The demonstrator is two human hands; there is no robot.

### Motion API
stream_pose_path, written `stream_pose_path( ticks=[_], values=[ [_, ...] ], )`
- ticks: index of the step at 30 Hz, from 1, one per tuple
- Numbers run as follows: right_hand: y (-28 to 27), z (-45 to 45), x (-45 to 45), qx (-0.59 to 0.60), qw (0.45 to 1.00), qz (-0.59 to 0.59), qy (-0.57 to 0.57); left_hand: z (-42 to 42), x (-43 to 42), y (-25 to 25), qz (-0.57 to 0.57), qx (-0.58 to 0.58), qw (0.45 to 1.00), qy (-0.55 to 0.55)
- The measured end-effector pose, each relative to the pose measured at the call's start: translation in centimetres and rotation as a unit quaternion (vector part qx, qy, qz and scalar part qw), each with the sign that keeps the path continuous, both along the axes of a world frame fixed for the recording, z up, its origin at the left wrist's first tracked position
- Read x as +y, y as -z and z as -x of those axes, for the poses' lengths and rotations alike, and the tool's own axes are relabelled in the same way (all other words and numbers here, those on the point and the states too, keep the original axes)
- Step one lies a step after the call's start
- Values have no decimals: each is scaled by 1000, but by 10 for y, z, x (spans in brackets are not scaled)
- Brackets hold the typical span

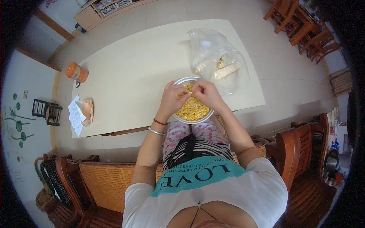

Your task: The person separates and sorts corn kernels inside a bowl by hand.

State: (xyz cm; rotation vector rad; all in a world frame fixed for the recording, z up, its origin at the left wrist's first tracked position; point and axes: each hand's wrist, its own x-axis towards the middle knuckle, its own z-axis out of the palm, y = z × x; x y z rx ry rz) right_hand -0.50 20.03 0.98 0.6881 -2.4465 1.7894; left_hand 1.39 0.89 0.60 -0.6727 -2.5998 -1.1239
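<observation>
A round metal bowl full of loose yellow corn kernels sits at the near edge of the table, over my lap. My left hand, with a red cord and a silver bangle at the wrist, is above the bowl's left side, fingers pinched. Facing it, my right hand has curled fingers closed over the right side. The fingertips of both hands come close together above the kernels; whatever they hold is too small to make out. Beyond the bowl, stripped corn cobs lie on a clear plastic bag.
The pale table stretches ahead. An orange canister, white papers and a packet are on its left end. Behind me is a wooden bench with a woven mat. Wooden chairs stand at the far right.
</observation>
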Motion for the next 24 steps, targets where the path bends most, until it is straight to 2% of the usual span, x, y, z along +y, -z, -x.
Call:
stream_pose_path(
  ticks=[2, 5, 7, 10, 13, 16, 19, 22, 24],
  values=[
    [6, 1, 8, 10, 996, 66, 56, 0, -1, 0, -1, 6, 1000, -9],
    [4, 11, 40, 27, 983, 68, 169, 0, -1, -2, -12, 27, 999, -31],
    [-1, 27, 72, 17, 970, -43, 240, 0, 0, -2, -43, 62, 996, -40],
    [-8, 45, 101, 106, 908, -277, 297, 3, 0, -3, -45, 44, 997, -32],
    [-13, 45, 109, 85, 869, -387, 296, 1, 1, -2, -51, 63, 996, -47],
    [-16, 37, 102, 164, 880, -319, 311, 1, 0, -3, -63, 63, 995, -34],
    [-23, 27, 87, 84, 932, -220, 275, 2, 0, -4, -77, 49, 996, -22],
    [-29, 6, 57, 84, 972, -131, 174, 3, 0, -2, -59, 59, 996, -24],
    [-29, -6, 35, 39, 988, -102, 106, 2, 1, -2, -44, 64, 997, -29]
  ],
)
